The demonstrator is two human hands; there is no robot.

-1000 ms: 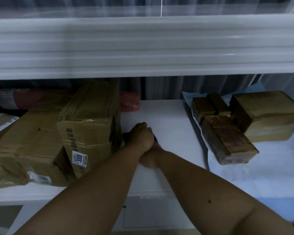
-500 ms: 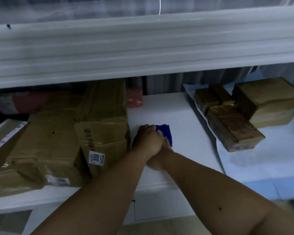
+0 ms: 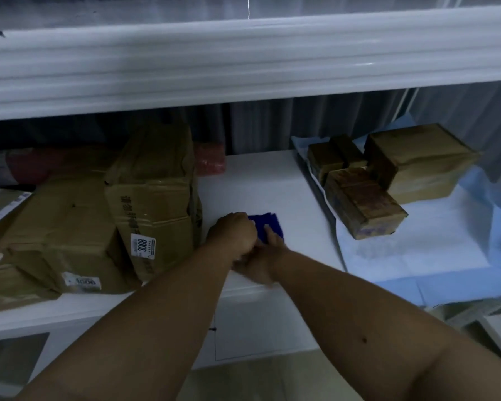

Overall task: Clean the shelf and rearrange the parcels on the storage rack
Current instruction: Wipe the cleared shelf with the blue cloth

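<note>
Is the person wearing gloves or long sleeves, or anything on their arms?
No gloves and no sleeves show. The left hand and the right hand are both bare, and both forearms are bare right down to the bottom edge of the picture. No watch, bracelet or ring can be seen. The right forearm has a small dark mark, like a mole. The picture is dim, so tiny details could be missed.

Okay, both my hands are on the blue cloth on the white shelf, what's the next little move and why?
Probably sweep the blue cloth rightward over the bare white shelf. The left hand and right hand already press it beside the tall cardboard box, which blocks the left side.
</note>
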